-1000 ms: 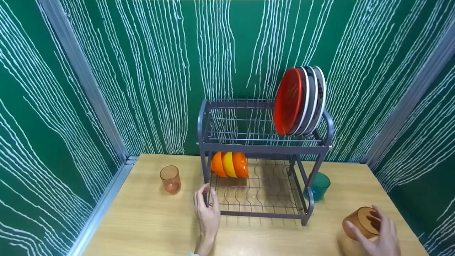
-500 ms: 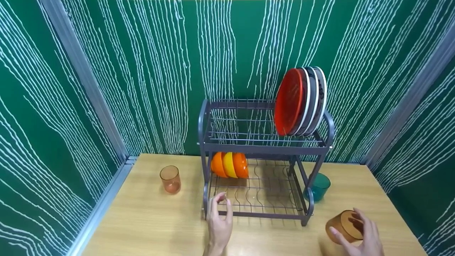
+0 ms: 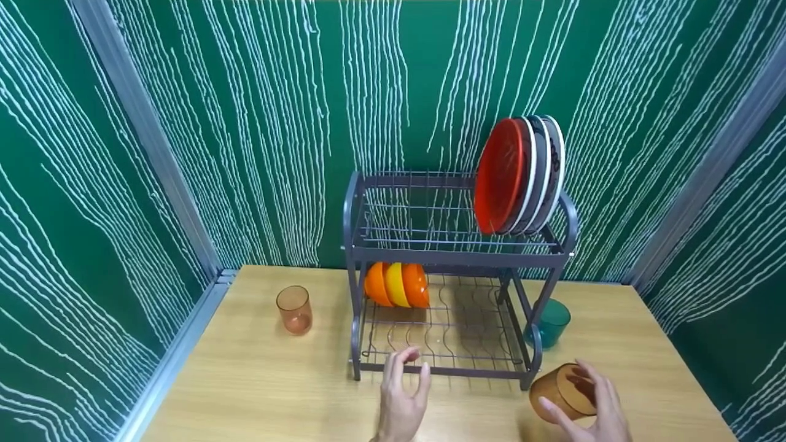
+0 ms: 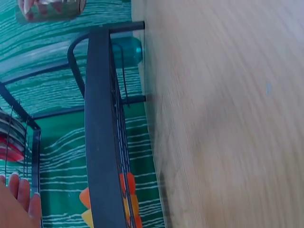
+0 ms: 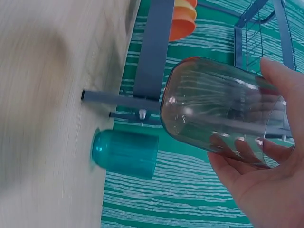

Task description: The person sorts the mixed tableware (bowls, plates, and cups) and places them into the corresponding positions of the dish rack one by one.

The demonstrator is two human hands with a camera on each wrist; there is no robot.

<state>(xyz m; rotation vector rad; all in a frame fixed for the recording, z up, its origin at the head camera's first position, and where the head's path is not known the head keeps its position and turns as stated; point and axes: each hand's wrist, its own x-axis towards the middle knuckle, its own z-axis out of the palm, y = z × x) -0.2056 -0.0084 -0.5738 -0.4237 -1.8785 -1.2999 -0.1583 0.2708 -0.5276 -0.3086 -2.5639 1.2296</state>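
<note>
My right hand [image 3: 599, 408] grips an amber see-through drinking glass [image 3: 552, 393] by its rim end, above the table near the dish rack's right front corner. In the right wrist view the glass [image 5: 209, 109] lies tilted, its rounded base away from the palm, with fingers and thumb around its sides. My left hand [image 3: 402, 399] hovers before the front edge of the two-tier dish rack [image 3: 454, 253]. Its fingers [image 4: 23, 190] are loosely bent and hold nothing. Orange and yellow bowls [image 3: 396, 285] stand on edge at the left of the lower tier.
Several plates [image 3: 522, 175], the nearest red, stand upright at the right of the upper tier. A teal glass [image 3: 554, 325] stands just right of the rack. A pinkish-orange glass [image 3: 295, 310] stands left of it on the wooden table [image 3: 245, 380]. Green walls [image 3: 424, 80] surround the table.
My right hand has carried the amber glass leftward toward the rack. My left hand has shifted right and back toward me, from the rack's left front corner to before its front edge.
</note>
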